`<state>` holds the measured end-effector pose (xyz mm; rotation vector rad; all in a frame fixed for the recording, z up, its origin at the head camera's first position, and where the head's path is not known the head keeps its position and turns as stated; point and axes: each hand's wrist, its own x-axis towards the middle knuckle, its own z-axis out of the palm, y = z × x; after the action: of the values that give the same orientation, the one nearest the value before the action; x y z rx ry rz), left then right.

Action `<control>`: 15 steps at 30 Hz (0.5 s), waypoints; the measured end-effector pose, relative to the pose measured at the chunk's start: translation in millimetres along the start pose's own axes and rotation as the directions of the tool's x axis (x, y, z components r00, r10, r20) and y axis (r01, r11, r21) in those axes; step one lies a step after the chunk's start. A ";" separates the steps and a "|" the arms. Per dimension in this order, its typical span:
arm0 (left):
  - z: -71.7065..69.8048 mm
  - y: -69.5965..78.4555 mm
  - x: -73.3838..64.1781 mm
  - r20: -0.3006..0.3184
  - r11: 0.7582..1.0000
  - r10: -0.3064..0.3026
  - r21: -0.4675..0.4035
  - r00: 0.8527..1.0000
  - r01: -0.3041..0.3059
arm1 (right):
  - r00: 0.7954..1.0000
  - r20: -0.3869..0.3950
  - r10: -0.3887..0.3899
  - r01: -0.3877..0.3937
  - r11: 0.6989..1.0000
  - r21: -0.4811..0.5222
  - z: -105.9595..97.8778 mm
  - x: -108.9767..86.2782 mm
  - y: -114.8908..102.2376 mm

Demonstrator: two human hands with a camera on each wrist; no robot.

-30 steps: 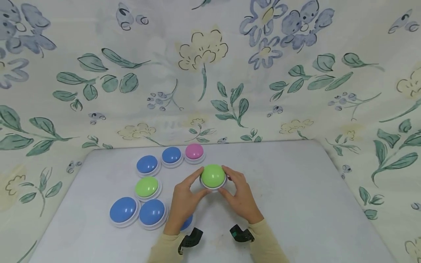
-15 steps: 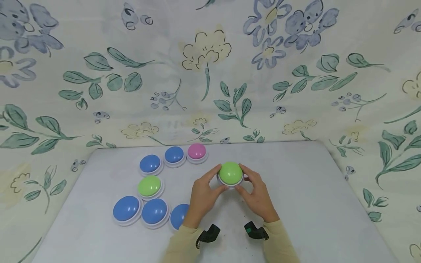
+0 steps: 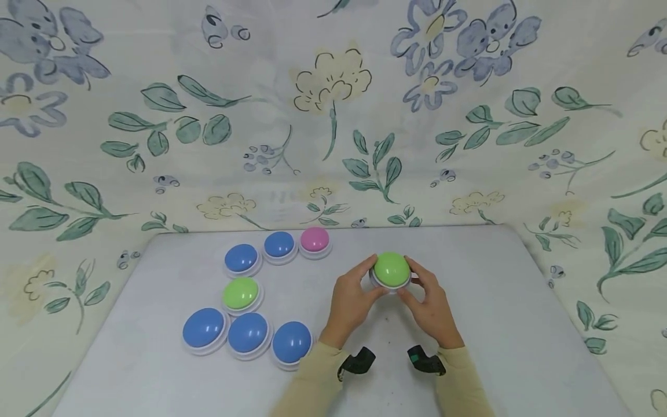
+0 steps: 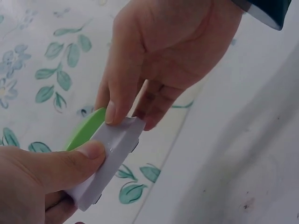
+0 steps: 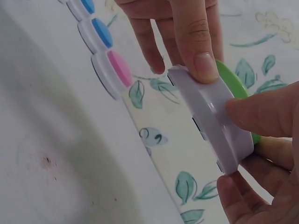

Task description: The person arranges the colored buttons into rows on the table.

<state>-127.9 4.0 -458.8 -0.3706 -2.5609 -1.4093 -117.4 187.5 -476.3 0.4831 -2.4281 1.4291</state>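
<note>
A green domed push button (image 3: 392, 269) with a white round base is held between both hands above the white table (image 3: 500, 324). My left hand (image 3: 350, 301) grips its left side, thumb on the near side of the base. On the opposite side my right hand (image 3: 432, 304) grips it the same way. Both wrist views show the thumbs pressing the white base (image 4: 110, 158) and the other fingers reaching around it. Small dark feet show on the underside of the base in the right wrist view.
Left of the hands, several similar buttons stand on the table: a pink button (image 3: 315, 239), a second green button (image 3: 240, 293), and blue ones, including a blue button (image 3: 292, 341) by the left sleeve. A flowered cloth (image 3: 333, 116) rises behind the table's far edge.
Both hands have carried the green button to the right across the table. The near blue button, partly covered by the left arm before, now shows almost whole.
</note>
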 end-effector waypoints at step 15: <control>41.0 1.9 18.7 0.042 0.999 0.010 -0.035 0.999 -0.009 | 0.998 -0.014 0.061 -0.061 0.998 -0.017 -20.9 3.4 26.5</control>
<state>-147.0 42.1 -473.5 -0.4223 -2.5674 -1.4597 -130.1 217.4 -485.8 0.3972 -2.4620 1.4296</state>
